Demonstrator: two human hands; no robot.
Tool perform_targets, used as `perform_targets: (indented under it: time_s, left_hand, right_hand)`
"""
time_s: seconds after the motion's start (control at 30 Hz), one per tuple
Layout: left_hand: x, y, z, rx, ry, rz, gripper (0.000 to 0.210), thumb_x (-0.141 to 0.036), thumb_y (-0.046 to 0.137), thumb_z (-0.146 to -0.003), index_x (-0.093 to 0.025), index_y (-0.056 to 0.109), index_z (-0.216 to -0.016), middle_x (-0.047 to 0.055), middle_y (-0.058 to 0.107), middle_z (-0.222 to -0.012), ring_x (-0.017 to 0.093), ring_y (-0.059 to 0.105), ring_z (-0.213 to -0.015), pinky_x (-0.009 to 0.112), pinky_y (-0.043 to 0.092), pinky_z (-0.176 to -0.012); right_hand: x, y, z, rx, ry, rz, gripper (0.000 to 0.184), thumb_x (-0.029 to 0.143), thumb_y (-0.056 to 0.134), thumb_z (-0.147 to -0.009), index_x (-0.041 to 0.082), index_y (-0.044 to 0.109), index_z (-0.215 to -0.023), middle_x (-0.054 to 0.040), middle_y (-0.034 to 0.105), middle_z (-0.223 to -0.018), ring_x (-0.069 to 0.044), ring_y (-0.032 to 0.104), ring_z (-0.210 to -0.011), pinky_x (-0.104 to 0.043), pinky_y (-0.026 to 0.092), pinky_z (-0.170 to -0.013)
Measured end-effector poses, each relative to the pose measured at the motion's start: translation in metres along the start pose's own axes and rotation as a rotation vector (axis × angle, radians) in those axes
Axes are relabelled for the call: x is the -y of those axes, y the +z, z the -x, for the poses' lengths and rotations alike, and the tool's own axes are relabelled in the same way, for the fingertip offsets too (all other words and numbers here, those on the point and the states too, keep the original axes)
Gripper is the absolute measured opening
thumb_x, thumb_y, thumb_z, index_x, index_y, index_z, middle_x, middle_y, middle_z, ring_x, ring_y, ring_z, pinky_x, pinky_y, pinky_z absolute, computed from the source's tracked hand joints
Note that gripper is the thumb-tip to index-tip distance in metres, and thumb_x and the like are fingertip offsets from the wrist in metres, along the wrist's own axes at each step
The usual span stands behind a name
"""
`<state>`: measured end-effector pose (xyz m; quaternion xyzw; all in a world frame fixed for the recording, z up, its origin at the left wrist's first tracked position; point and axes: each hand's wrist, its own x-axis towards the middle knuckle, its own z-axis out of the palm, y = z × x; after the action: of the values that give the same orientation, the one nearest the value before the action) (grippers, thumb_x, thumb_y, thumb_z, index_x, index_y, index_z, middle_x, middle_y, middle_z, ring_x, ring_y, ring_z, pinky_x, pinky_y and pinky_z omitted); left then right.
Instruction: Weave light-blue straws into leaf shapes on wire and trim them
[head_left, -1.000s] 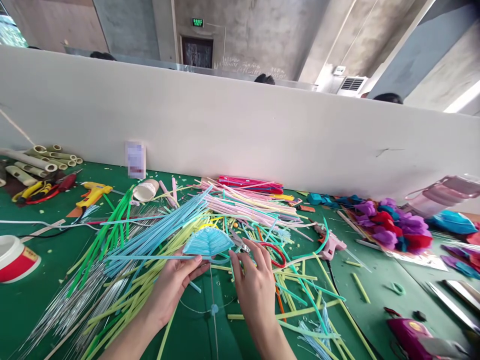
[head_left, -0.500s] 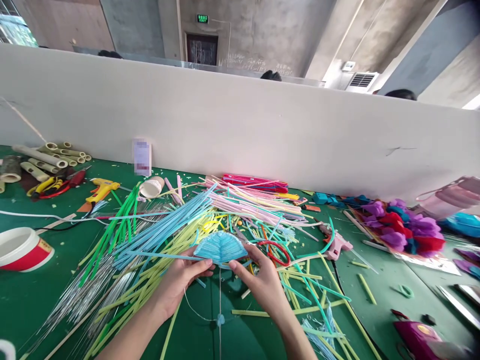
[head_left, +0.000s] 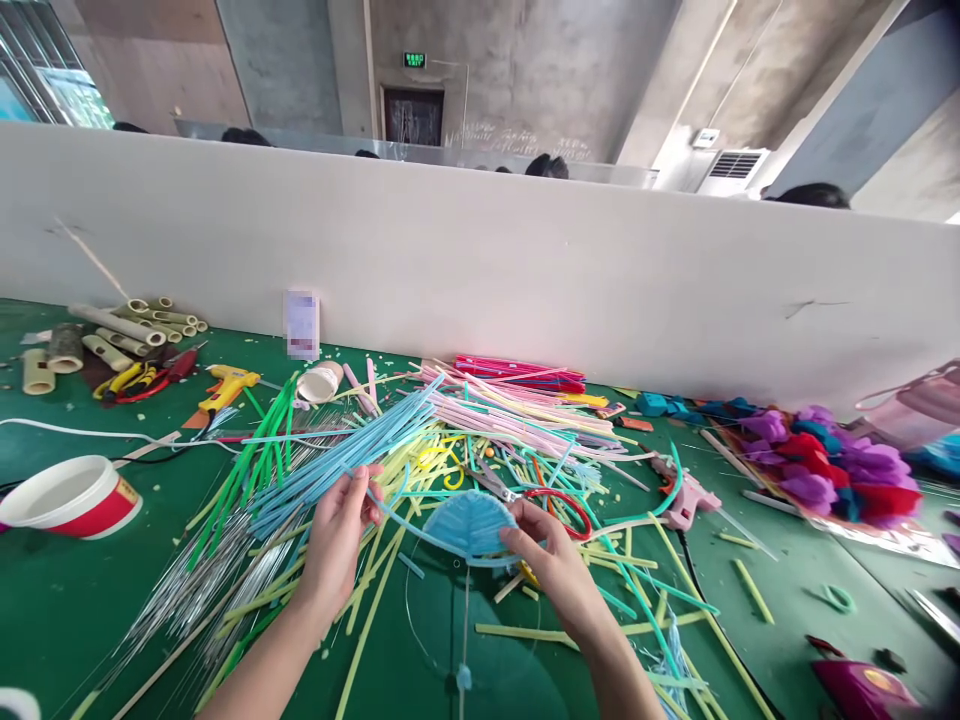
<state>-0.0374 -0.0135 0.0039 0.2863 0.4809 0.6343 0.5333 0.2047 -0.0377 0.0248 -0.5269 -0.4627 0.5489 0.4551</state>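
A light-blue fan-shaped piece (head_left: 466,522) made of pipe cleaners, ribbed from a middle line, is gripped at its right edge by my right hand (head_left: 551,550), thumb in front. From its lower edge a blue pipe cleaner (head_left: 412,527) runs out to the left. My left hand (head_left: 341,530) pinches this strand near its free end. Below the fan hangs a thin wire stem (head_left: 466,600) with a small blue tuft (head_left: 463,678). Just behind my right hand lie red-handled scissors (head_left: 559,508), their blades pointing up and left.
Blue pipe cleaners (head_left: 360,440), green ones (head_left: 255,450) and bare wires (head_left: 176,570) lie left. A yellow glue gun (head_left: 229,385), a paper cup (head_left: 71,500) and bamboo pieces (head_left: 112,325) stand further left. A pink glue gun (head_left: 686,495) lies right. A white partition (head_left: 480,260) closes the back.
My left hand has left the fan's edge and moved up and left along the strand, which now bends away from the fan. My right hand still holds the fan. The view has shifted slightly.
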Motion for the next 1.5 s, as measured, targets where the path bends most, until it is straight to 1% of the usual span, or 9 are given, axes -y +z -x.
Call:
perform_targets:
  time_s: [0.13, 0.33, 0.5, 0.6, 0.7, 0.93, 1.13, 1.3, 1.5]
  left_hand:
    - [0.0, 0.003, 0.002, 0.02, -0.007, -0.006, 0.051, -0.048, 0.074, -0.079, -0.018, 0.06, -0.118, -0.003, 0.061, -0.073, 0.007, 0.052, -0.059, 0.019, 0.047, -0.059]
    - [-0.012, -0.01, -0.006, -0.083, 0.176, -0.027, 0.057, -0.051, 0.062, -0.088, -0.026, 0.041, -0.134, 0.005, 0.068, -0.095, 0.017, 0.067, -0.077, 0.032, 0.056, -0.073]
    - [-0.011, -0.025, -0.013, -0.163, 0.71, -0.676, 0.043, -0.037, 0.057, -0.093, -0.027, 0.05, -0.134, 0.014, 0.047, -0.138, 0.029, 0.055, -0.121, 0.041, 0.053, -0.091]
    - [-0.006, -0.025, -0.014, -0.175, 1.094, -0.984, 0.053, -0.023, 0.061, -0.091, -0.028, 0.047, -0.142, 0.016, 0.035, -0.146, 0.034, 0.043, -0.133, 0.045, 0.048, -0.098]
    - [-0.004, -0.023, -0.013, -0.168, 1.274, -1.18, 0.062, -0.017, 0.065, -0.088, -0.034, 0.046, -0.144, 0.015, 0.03, -0.15, 0.037, 0.04, -0.135, 0.052, 0.041, -0.105]
    - [-0.006, -0.024, -0.015, -0.189, 1.14, -1.432, 0.041, -0.024, 0.062, -0.09, -0.03, 0.063, -0.131, 0.014, 0.049, -0.143, 0.038, 0.045, -0.128, 0.056, 0.031, -0.104]
    - [-0.008, -0.033, -0.018, -0.112, 1.09, -1.378, 0.019, -0.024, 0.063, -0.09, -0.03, 0.077, -0.1, 0.008, 0.072, -0.097, 0.031, 0.052, -0.101, 0.049, 0.036, -0.093]
    - [-0.01, -0.02, -0.005, 0.196, 0.968, -1.176, 0.016, -0.026, 0.062, -0.09, -0.026, 0.075, -0.098, 0.006, 0.073, -0.087, 0.026, 0.055, -0.089, 0.039, 0.043, -0.085]
    - [-0.012, 0.005, 0.027, 0.581, 0.572, -0.915, 0.016, -0.03, 0.057, -0.092, -0.024, 0.072, -0.087, 0.007, 0.066, -0.084, 0.023, 0.062, -0.088, 0.032, 0.049, -0.076]
  right_hand:
    - [0.003, 0.004, 0.004, 0.04, 0.126, -0.069, 0.037, 0.05, 0.075, -0.072, 0.019, 0.059, -0.084, 0.001, 0.065, -0.071, -0.017, 0.065, -0.067, -0.023, 0.05, -0.054]
    - [-0.001, 0.011, -0.003, -0.184, 0.16, -0.363, 0.043, 0.045, 0.086, -0.063, 0.019, 0.062, -0.088, -0.0023, 0.072, -0.067, -0.017, 0.07, -0.063, -0.021, 0.054, -0.056]
    - [-0.004, 0.008, -0.008, -0.246, 0.138, -0.472, 0.039, 0.041, 0.088, -0.061, 0.019, 0.064, -0.084, -0.0017, 0.074, -0.072, -0.016, 0.072, -0.068, -0.02, 0.057, -0.059]
    - [-0.004, 0.01, -0.007, -0.256, 0.145, -0.456, 0.038, 0.04, 0.087, -0.062, 0.019, 0.064, -0.083, -0.0018, 0.074, -0.073, -0.016, 0.072, -0.069, -0.021, 0.058, -0.061]
    - [-0.003, 0.012, -0.005, -0.23, 0.168, -0.434, 0.036, 0.04, 0.086, -0.064, 0.019, 0.065, -0.084, -0.002, 0.075, -0.073, -0.017, 0.073, -0.069, -0.023, 0.059, -0.064]
    - [-0.005, 0.014, -0.004, -0.12, 0.206, -0.451, 0.036, 0.038, 0.085, -0.067, 0.019, 0.063, -0.086, -0.003, 0.075, -0.074, -0.017, 0.073, -0.07, -0.022, 0.058, -0.065]
    - [-0.008, 0.018, -0.005, -0.176, 0.197, -0.382, 0.041, 0.042, 0.086, -0.065, 0.019, 0.062, -0.088, -0.0039, 0.076, -0.075, -0.021, 0.075, -0.073, -0.026, 0.061, -0.068]
    - [-0.014, 0.02, -0.008, -0.211, 0.178, -0.359, 0.045, 0.045, 0.086, -0.063, 0.02, 0.062, -0.09, -0.0038, 0.077, -0.076, -0.02, 0.075, -0.074, -0.027, 0.061, -0.07]
    - [-0.012, 0.017, -0.007, -0.206, 0.18, -0.387, 0.039, 0.042, 0.084, -0.067, 0.02, 0.061, -0.09, -0.004, 0.077, -0.079, -0.022, 0.076, -0.078, -0.031, 0.062, -0.078]
